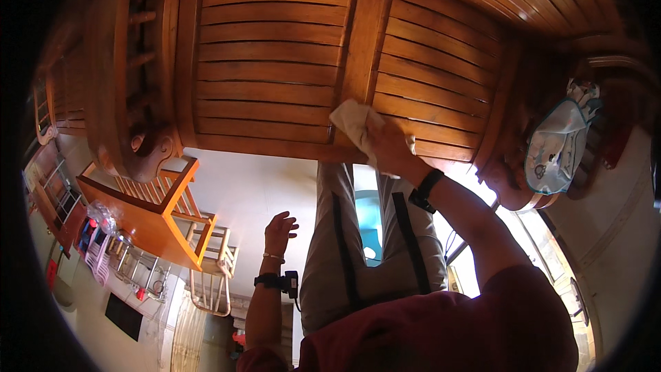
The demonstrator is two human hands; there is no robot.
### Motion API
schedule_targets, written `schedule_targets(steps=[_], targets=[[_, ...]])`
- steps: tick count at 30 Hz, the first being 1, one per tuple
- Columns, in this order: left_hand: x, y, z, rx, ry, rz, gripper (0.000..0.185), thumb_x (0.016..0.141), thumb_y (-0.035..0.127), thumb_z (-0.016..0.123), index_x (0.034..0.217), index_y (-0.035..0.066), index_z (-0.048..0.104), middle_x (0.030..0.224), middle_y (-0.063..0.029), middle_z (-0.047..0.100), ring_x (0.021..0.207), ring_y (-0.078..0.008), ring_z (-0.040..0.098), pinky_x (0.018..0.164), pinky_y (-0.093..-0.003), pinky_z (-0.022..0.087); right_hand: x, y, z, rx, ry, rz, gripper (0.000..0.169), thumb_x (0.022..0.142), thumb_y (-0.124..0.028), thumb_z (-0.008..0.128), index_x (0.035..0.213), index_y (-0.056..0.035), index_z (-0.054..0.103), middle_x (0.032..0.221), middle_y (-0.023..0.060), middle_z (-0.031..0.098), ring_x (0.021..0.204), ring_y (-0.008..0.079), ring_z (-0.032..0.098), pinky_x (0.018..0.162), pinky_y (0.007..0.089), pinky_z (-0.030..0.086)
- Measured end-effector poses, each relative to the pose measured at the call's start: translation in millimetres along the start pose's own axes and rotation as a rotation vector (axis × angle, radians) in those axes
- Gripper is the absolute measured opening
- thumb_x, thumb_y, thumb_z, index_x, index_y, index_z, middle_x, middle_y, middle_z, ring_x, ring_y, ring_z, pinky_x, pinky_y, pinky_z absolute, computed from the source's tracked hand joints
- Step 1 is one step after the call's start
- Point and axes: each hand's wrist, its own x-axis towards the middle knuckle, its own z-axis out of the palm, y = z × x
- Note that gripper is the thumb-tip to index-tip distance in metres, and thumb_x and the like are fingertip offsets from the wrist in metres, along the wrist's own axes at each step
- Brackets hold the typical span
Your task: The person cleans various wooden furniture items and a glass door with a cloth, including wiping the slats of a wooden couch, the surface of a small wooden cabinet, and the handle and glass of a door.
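Note:
A wooden slatted bench seat (273,54) stretches before me, with a wide plank between its two slatted panels. My right hand (388,145) holds a pale cloth (356,119) against the front part of that plank, close to the seat's front edge. The hand is slightly blurred, and part of the cloth is hidden beneath it. Away from the bench, my left hand (279,231) hangs over the floor at my side. Its fingers are partly curled and apart, with nothing in them.
Carved wooden armrests (134,150) bound the seat at both ends. Over the right one hangs a light cloth item with teal edging (557,150). An orange wooden table (150,217) and a bamboo chair (217,263) stand at left. Something blue (368,222) shows between my legs.

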Motion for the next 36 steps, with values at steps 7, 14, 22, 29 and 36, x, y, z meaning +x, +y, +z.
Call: schedule_targets(steps=[7, 14, 22, 29, 36], targets=[[-7, -17, 2, -0.04, 0.011, 0.001, 0.04, 0.097, 0.019, 0.062, 0.131, -0.001, 0.055, 0.109, -0.0156, 0.07, 0.092, -0.0257, 0.072, 0.069, -0.0337, 0.062, 102, 56, -85, 0.46, -0.215, 0.251, 0.056, 0.065, -0.033, 0.079, 0.114, -0.0067, 0.068, 0.102, 0.0182, 0.072, 0.093, 0.0329, 0.07, 0.08, 0.0393, 0.056], [-13, -42, 0, -0.044, 0.05, -0.066, 0.041, 0.096, 0.021, 0.063, 0.131, -0.001, 0.055, 0.11, -0.0168, 0.07, 0.092, -0.027, 0.073, 0.069, -0.0348, 0.062, 235, 87, -201, -0.085, 0.028, 0.339, 0.074, 0.076, -0.034, 0.08, 0.14, -0.0081, 0.053, 0.129, 0.0141, 0.064, 0.117, 0.0303, 0.062, 0.091, 0.0496, 0.055], [-4, -37, -5, -0.068, -0.002, -0.097, 0.04, 0.097, 0.017, 0.062, 0.132, -0.001, 0.054, 0.106, -0.014, 0.07, 0.089, -0.0239, 0.071, 0.067, -0.0323, 0.059, 128, 2, -13, -0.102, 0.396, 0.065, 0.034, 0.091, -0.02, 0.057, 0.122, -0.0084, 0.064, 0.116, 0.0184, 0.064, 0.115, 0.0382, 0.058, 0.097, 0.0701, 0.038], [7, -6, -15, 0.004, -0.059, 0.064, 0.041, 0.098, 0.024, 0.061, 0.13, 0.0, 0.056, 0.107, -0.0143, 0.07, 0.089, -0.0262, 0.072, 0.066, -0.0337, 0.061, 1, -55, 30, 0.256, -0.039, -0.135, 0.051, 0.074, -0.016, 0.075, 0.124, -0.0194, 0.066, 0.138, 0.0068, 0.056, 0.134, 0.0333, 0.047, 0.098, 0.047, 0.051], [15, 22, -39, 0.088, 0.01, 0.043, 0.044, 0.093, 0.023, 0.065, 0.129, 0.001, 0.056, 0.104, -0.0131, 0.069, 0.088, -0.0262, 0.072, 0.065, -0.0334, 0.059, -67, 44, -81, -0.016, -0.04, 0.344, 0.045, 0.073, -0.025, 0.077, 0.117, -0.0154, 0.069, 0.119, 0.013, 0.067, 0.112, 0.035, 0.062, 0.087, 0.0496, 0.055]])
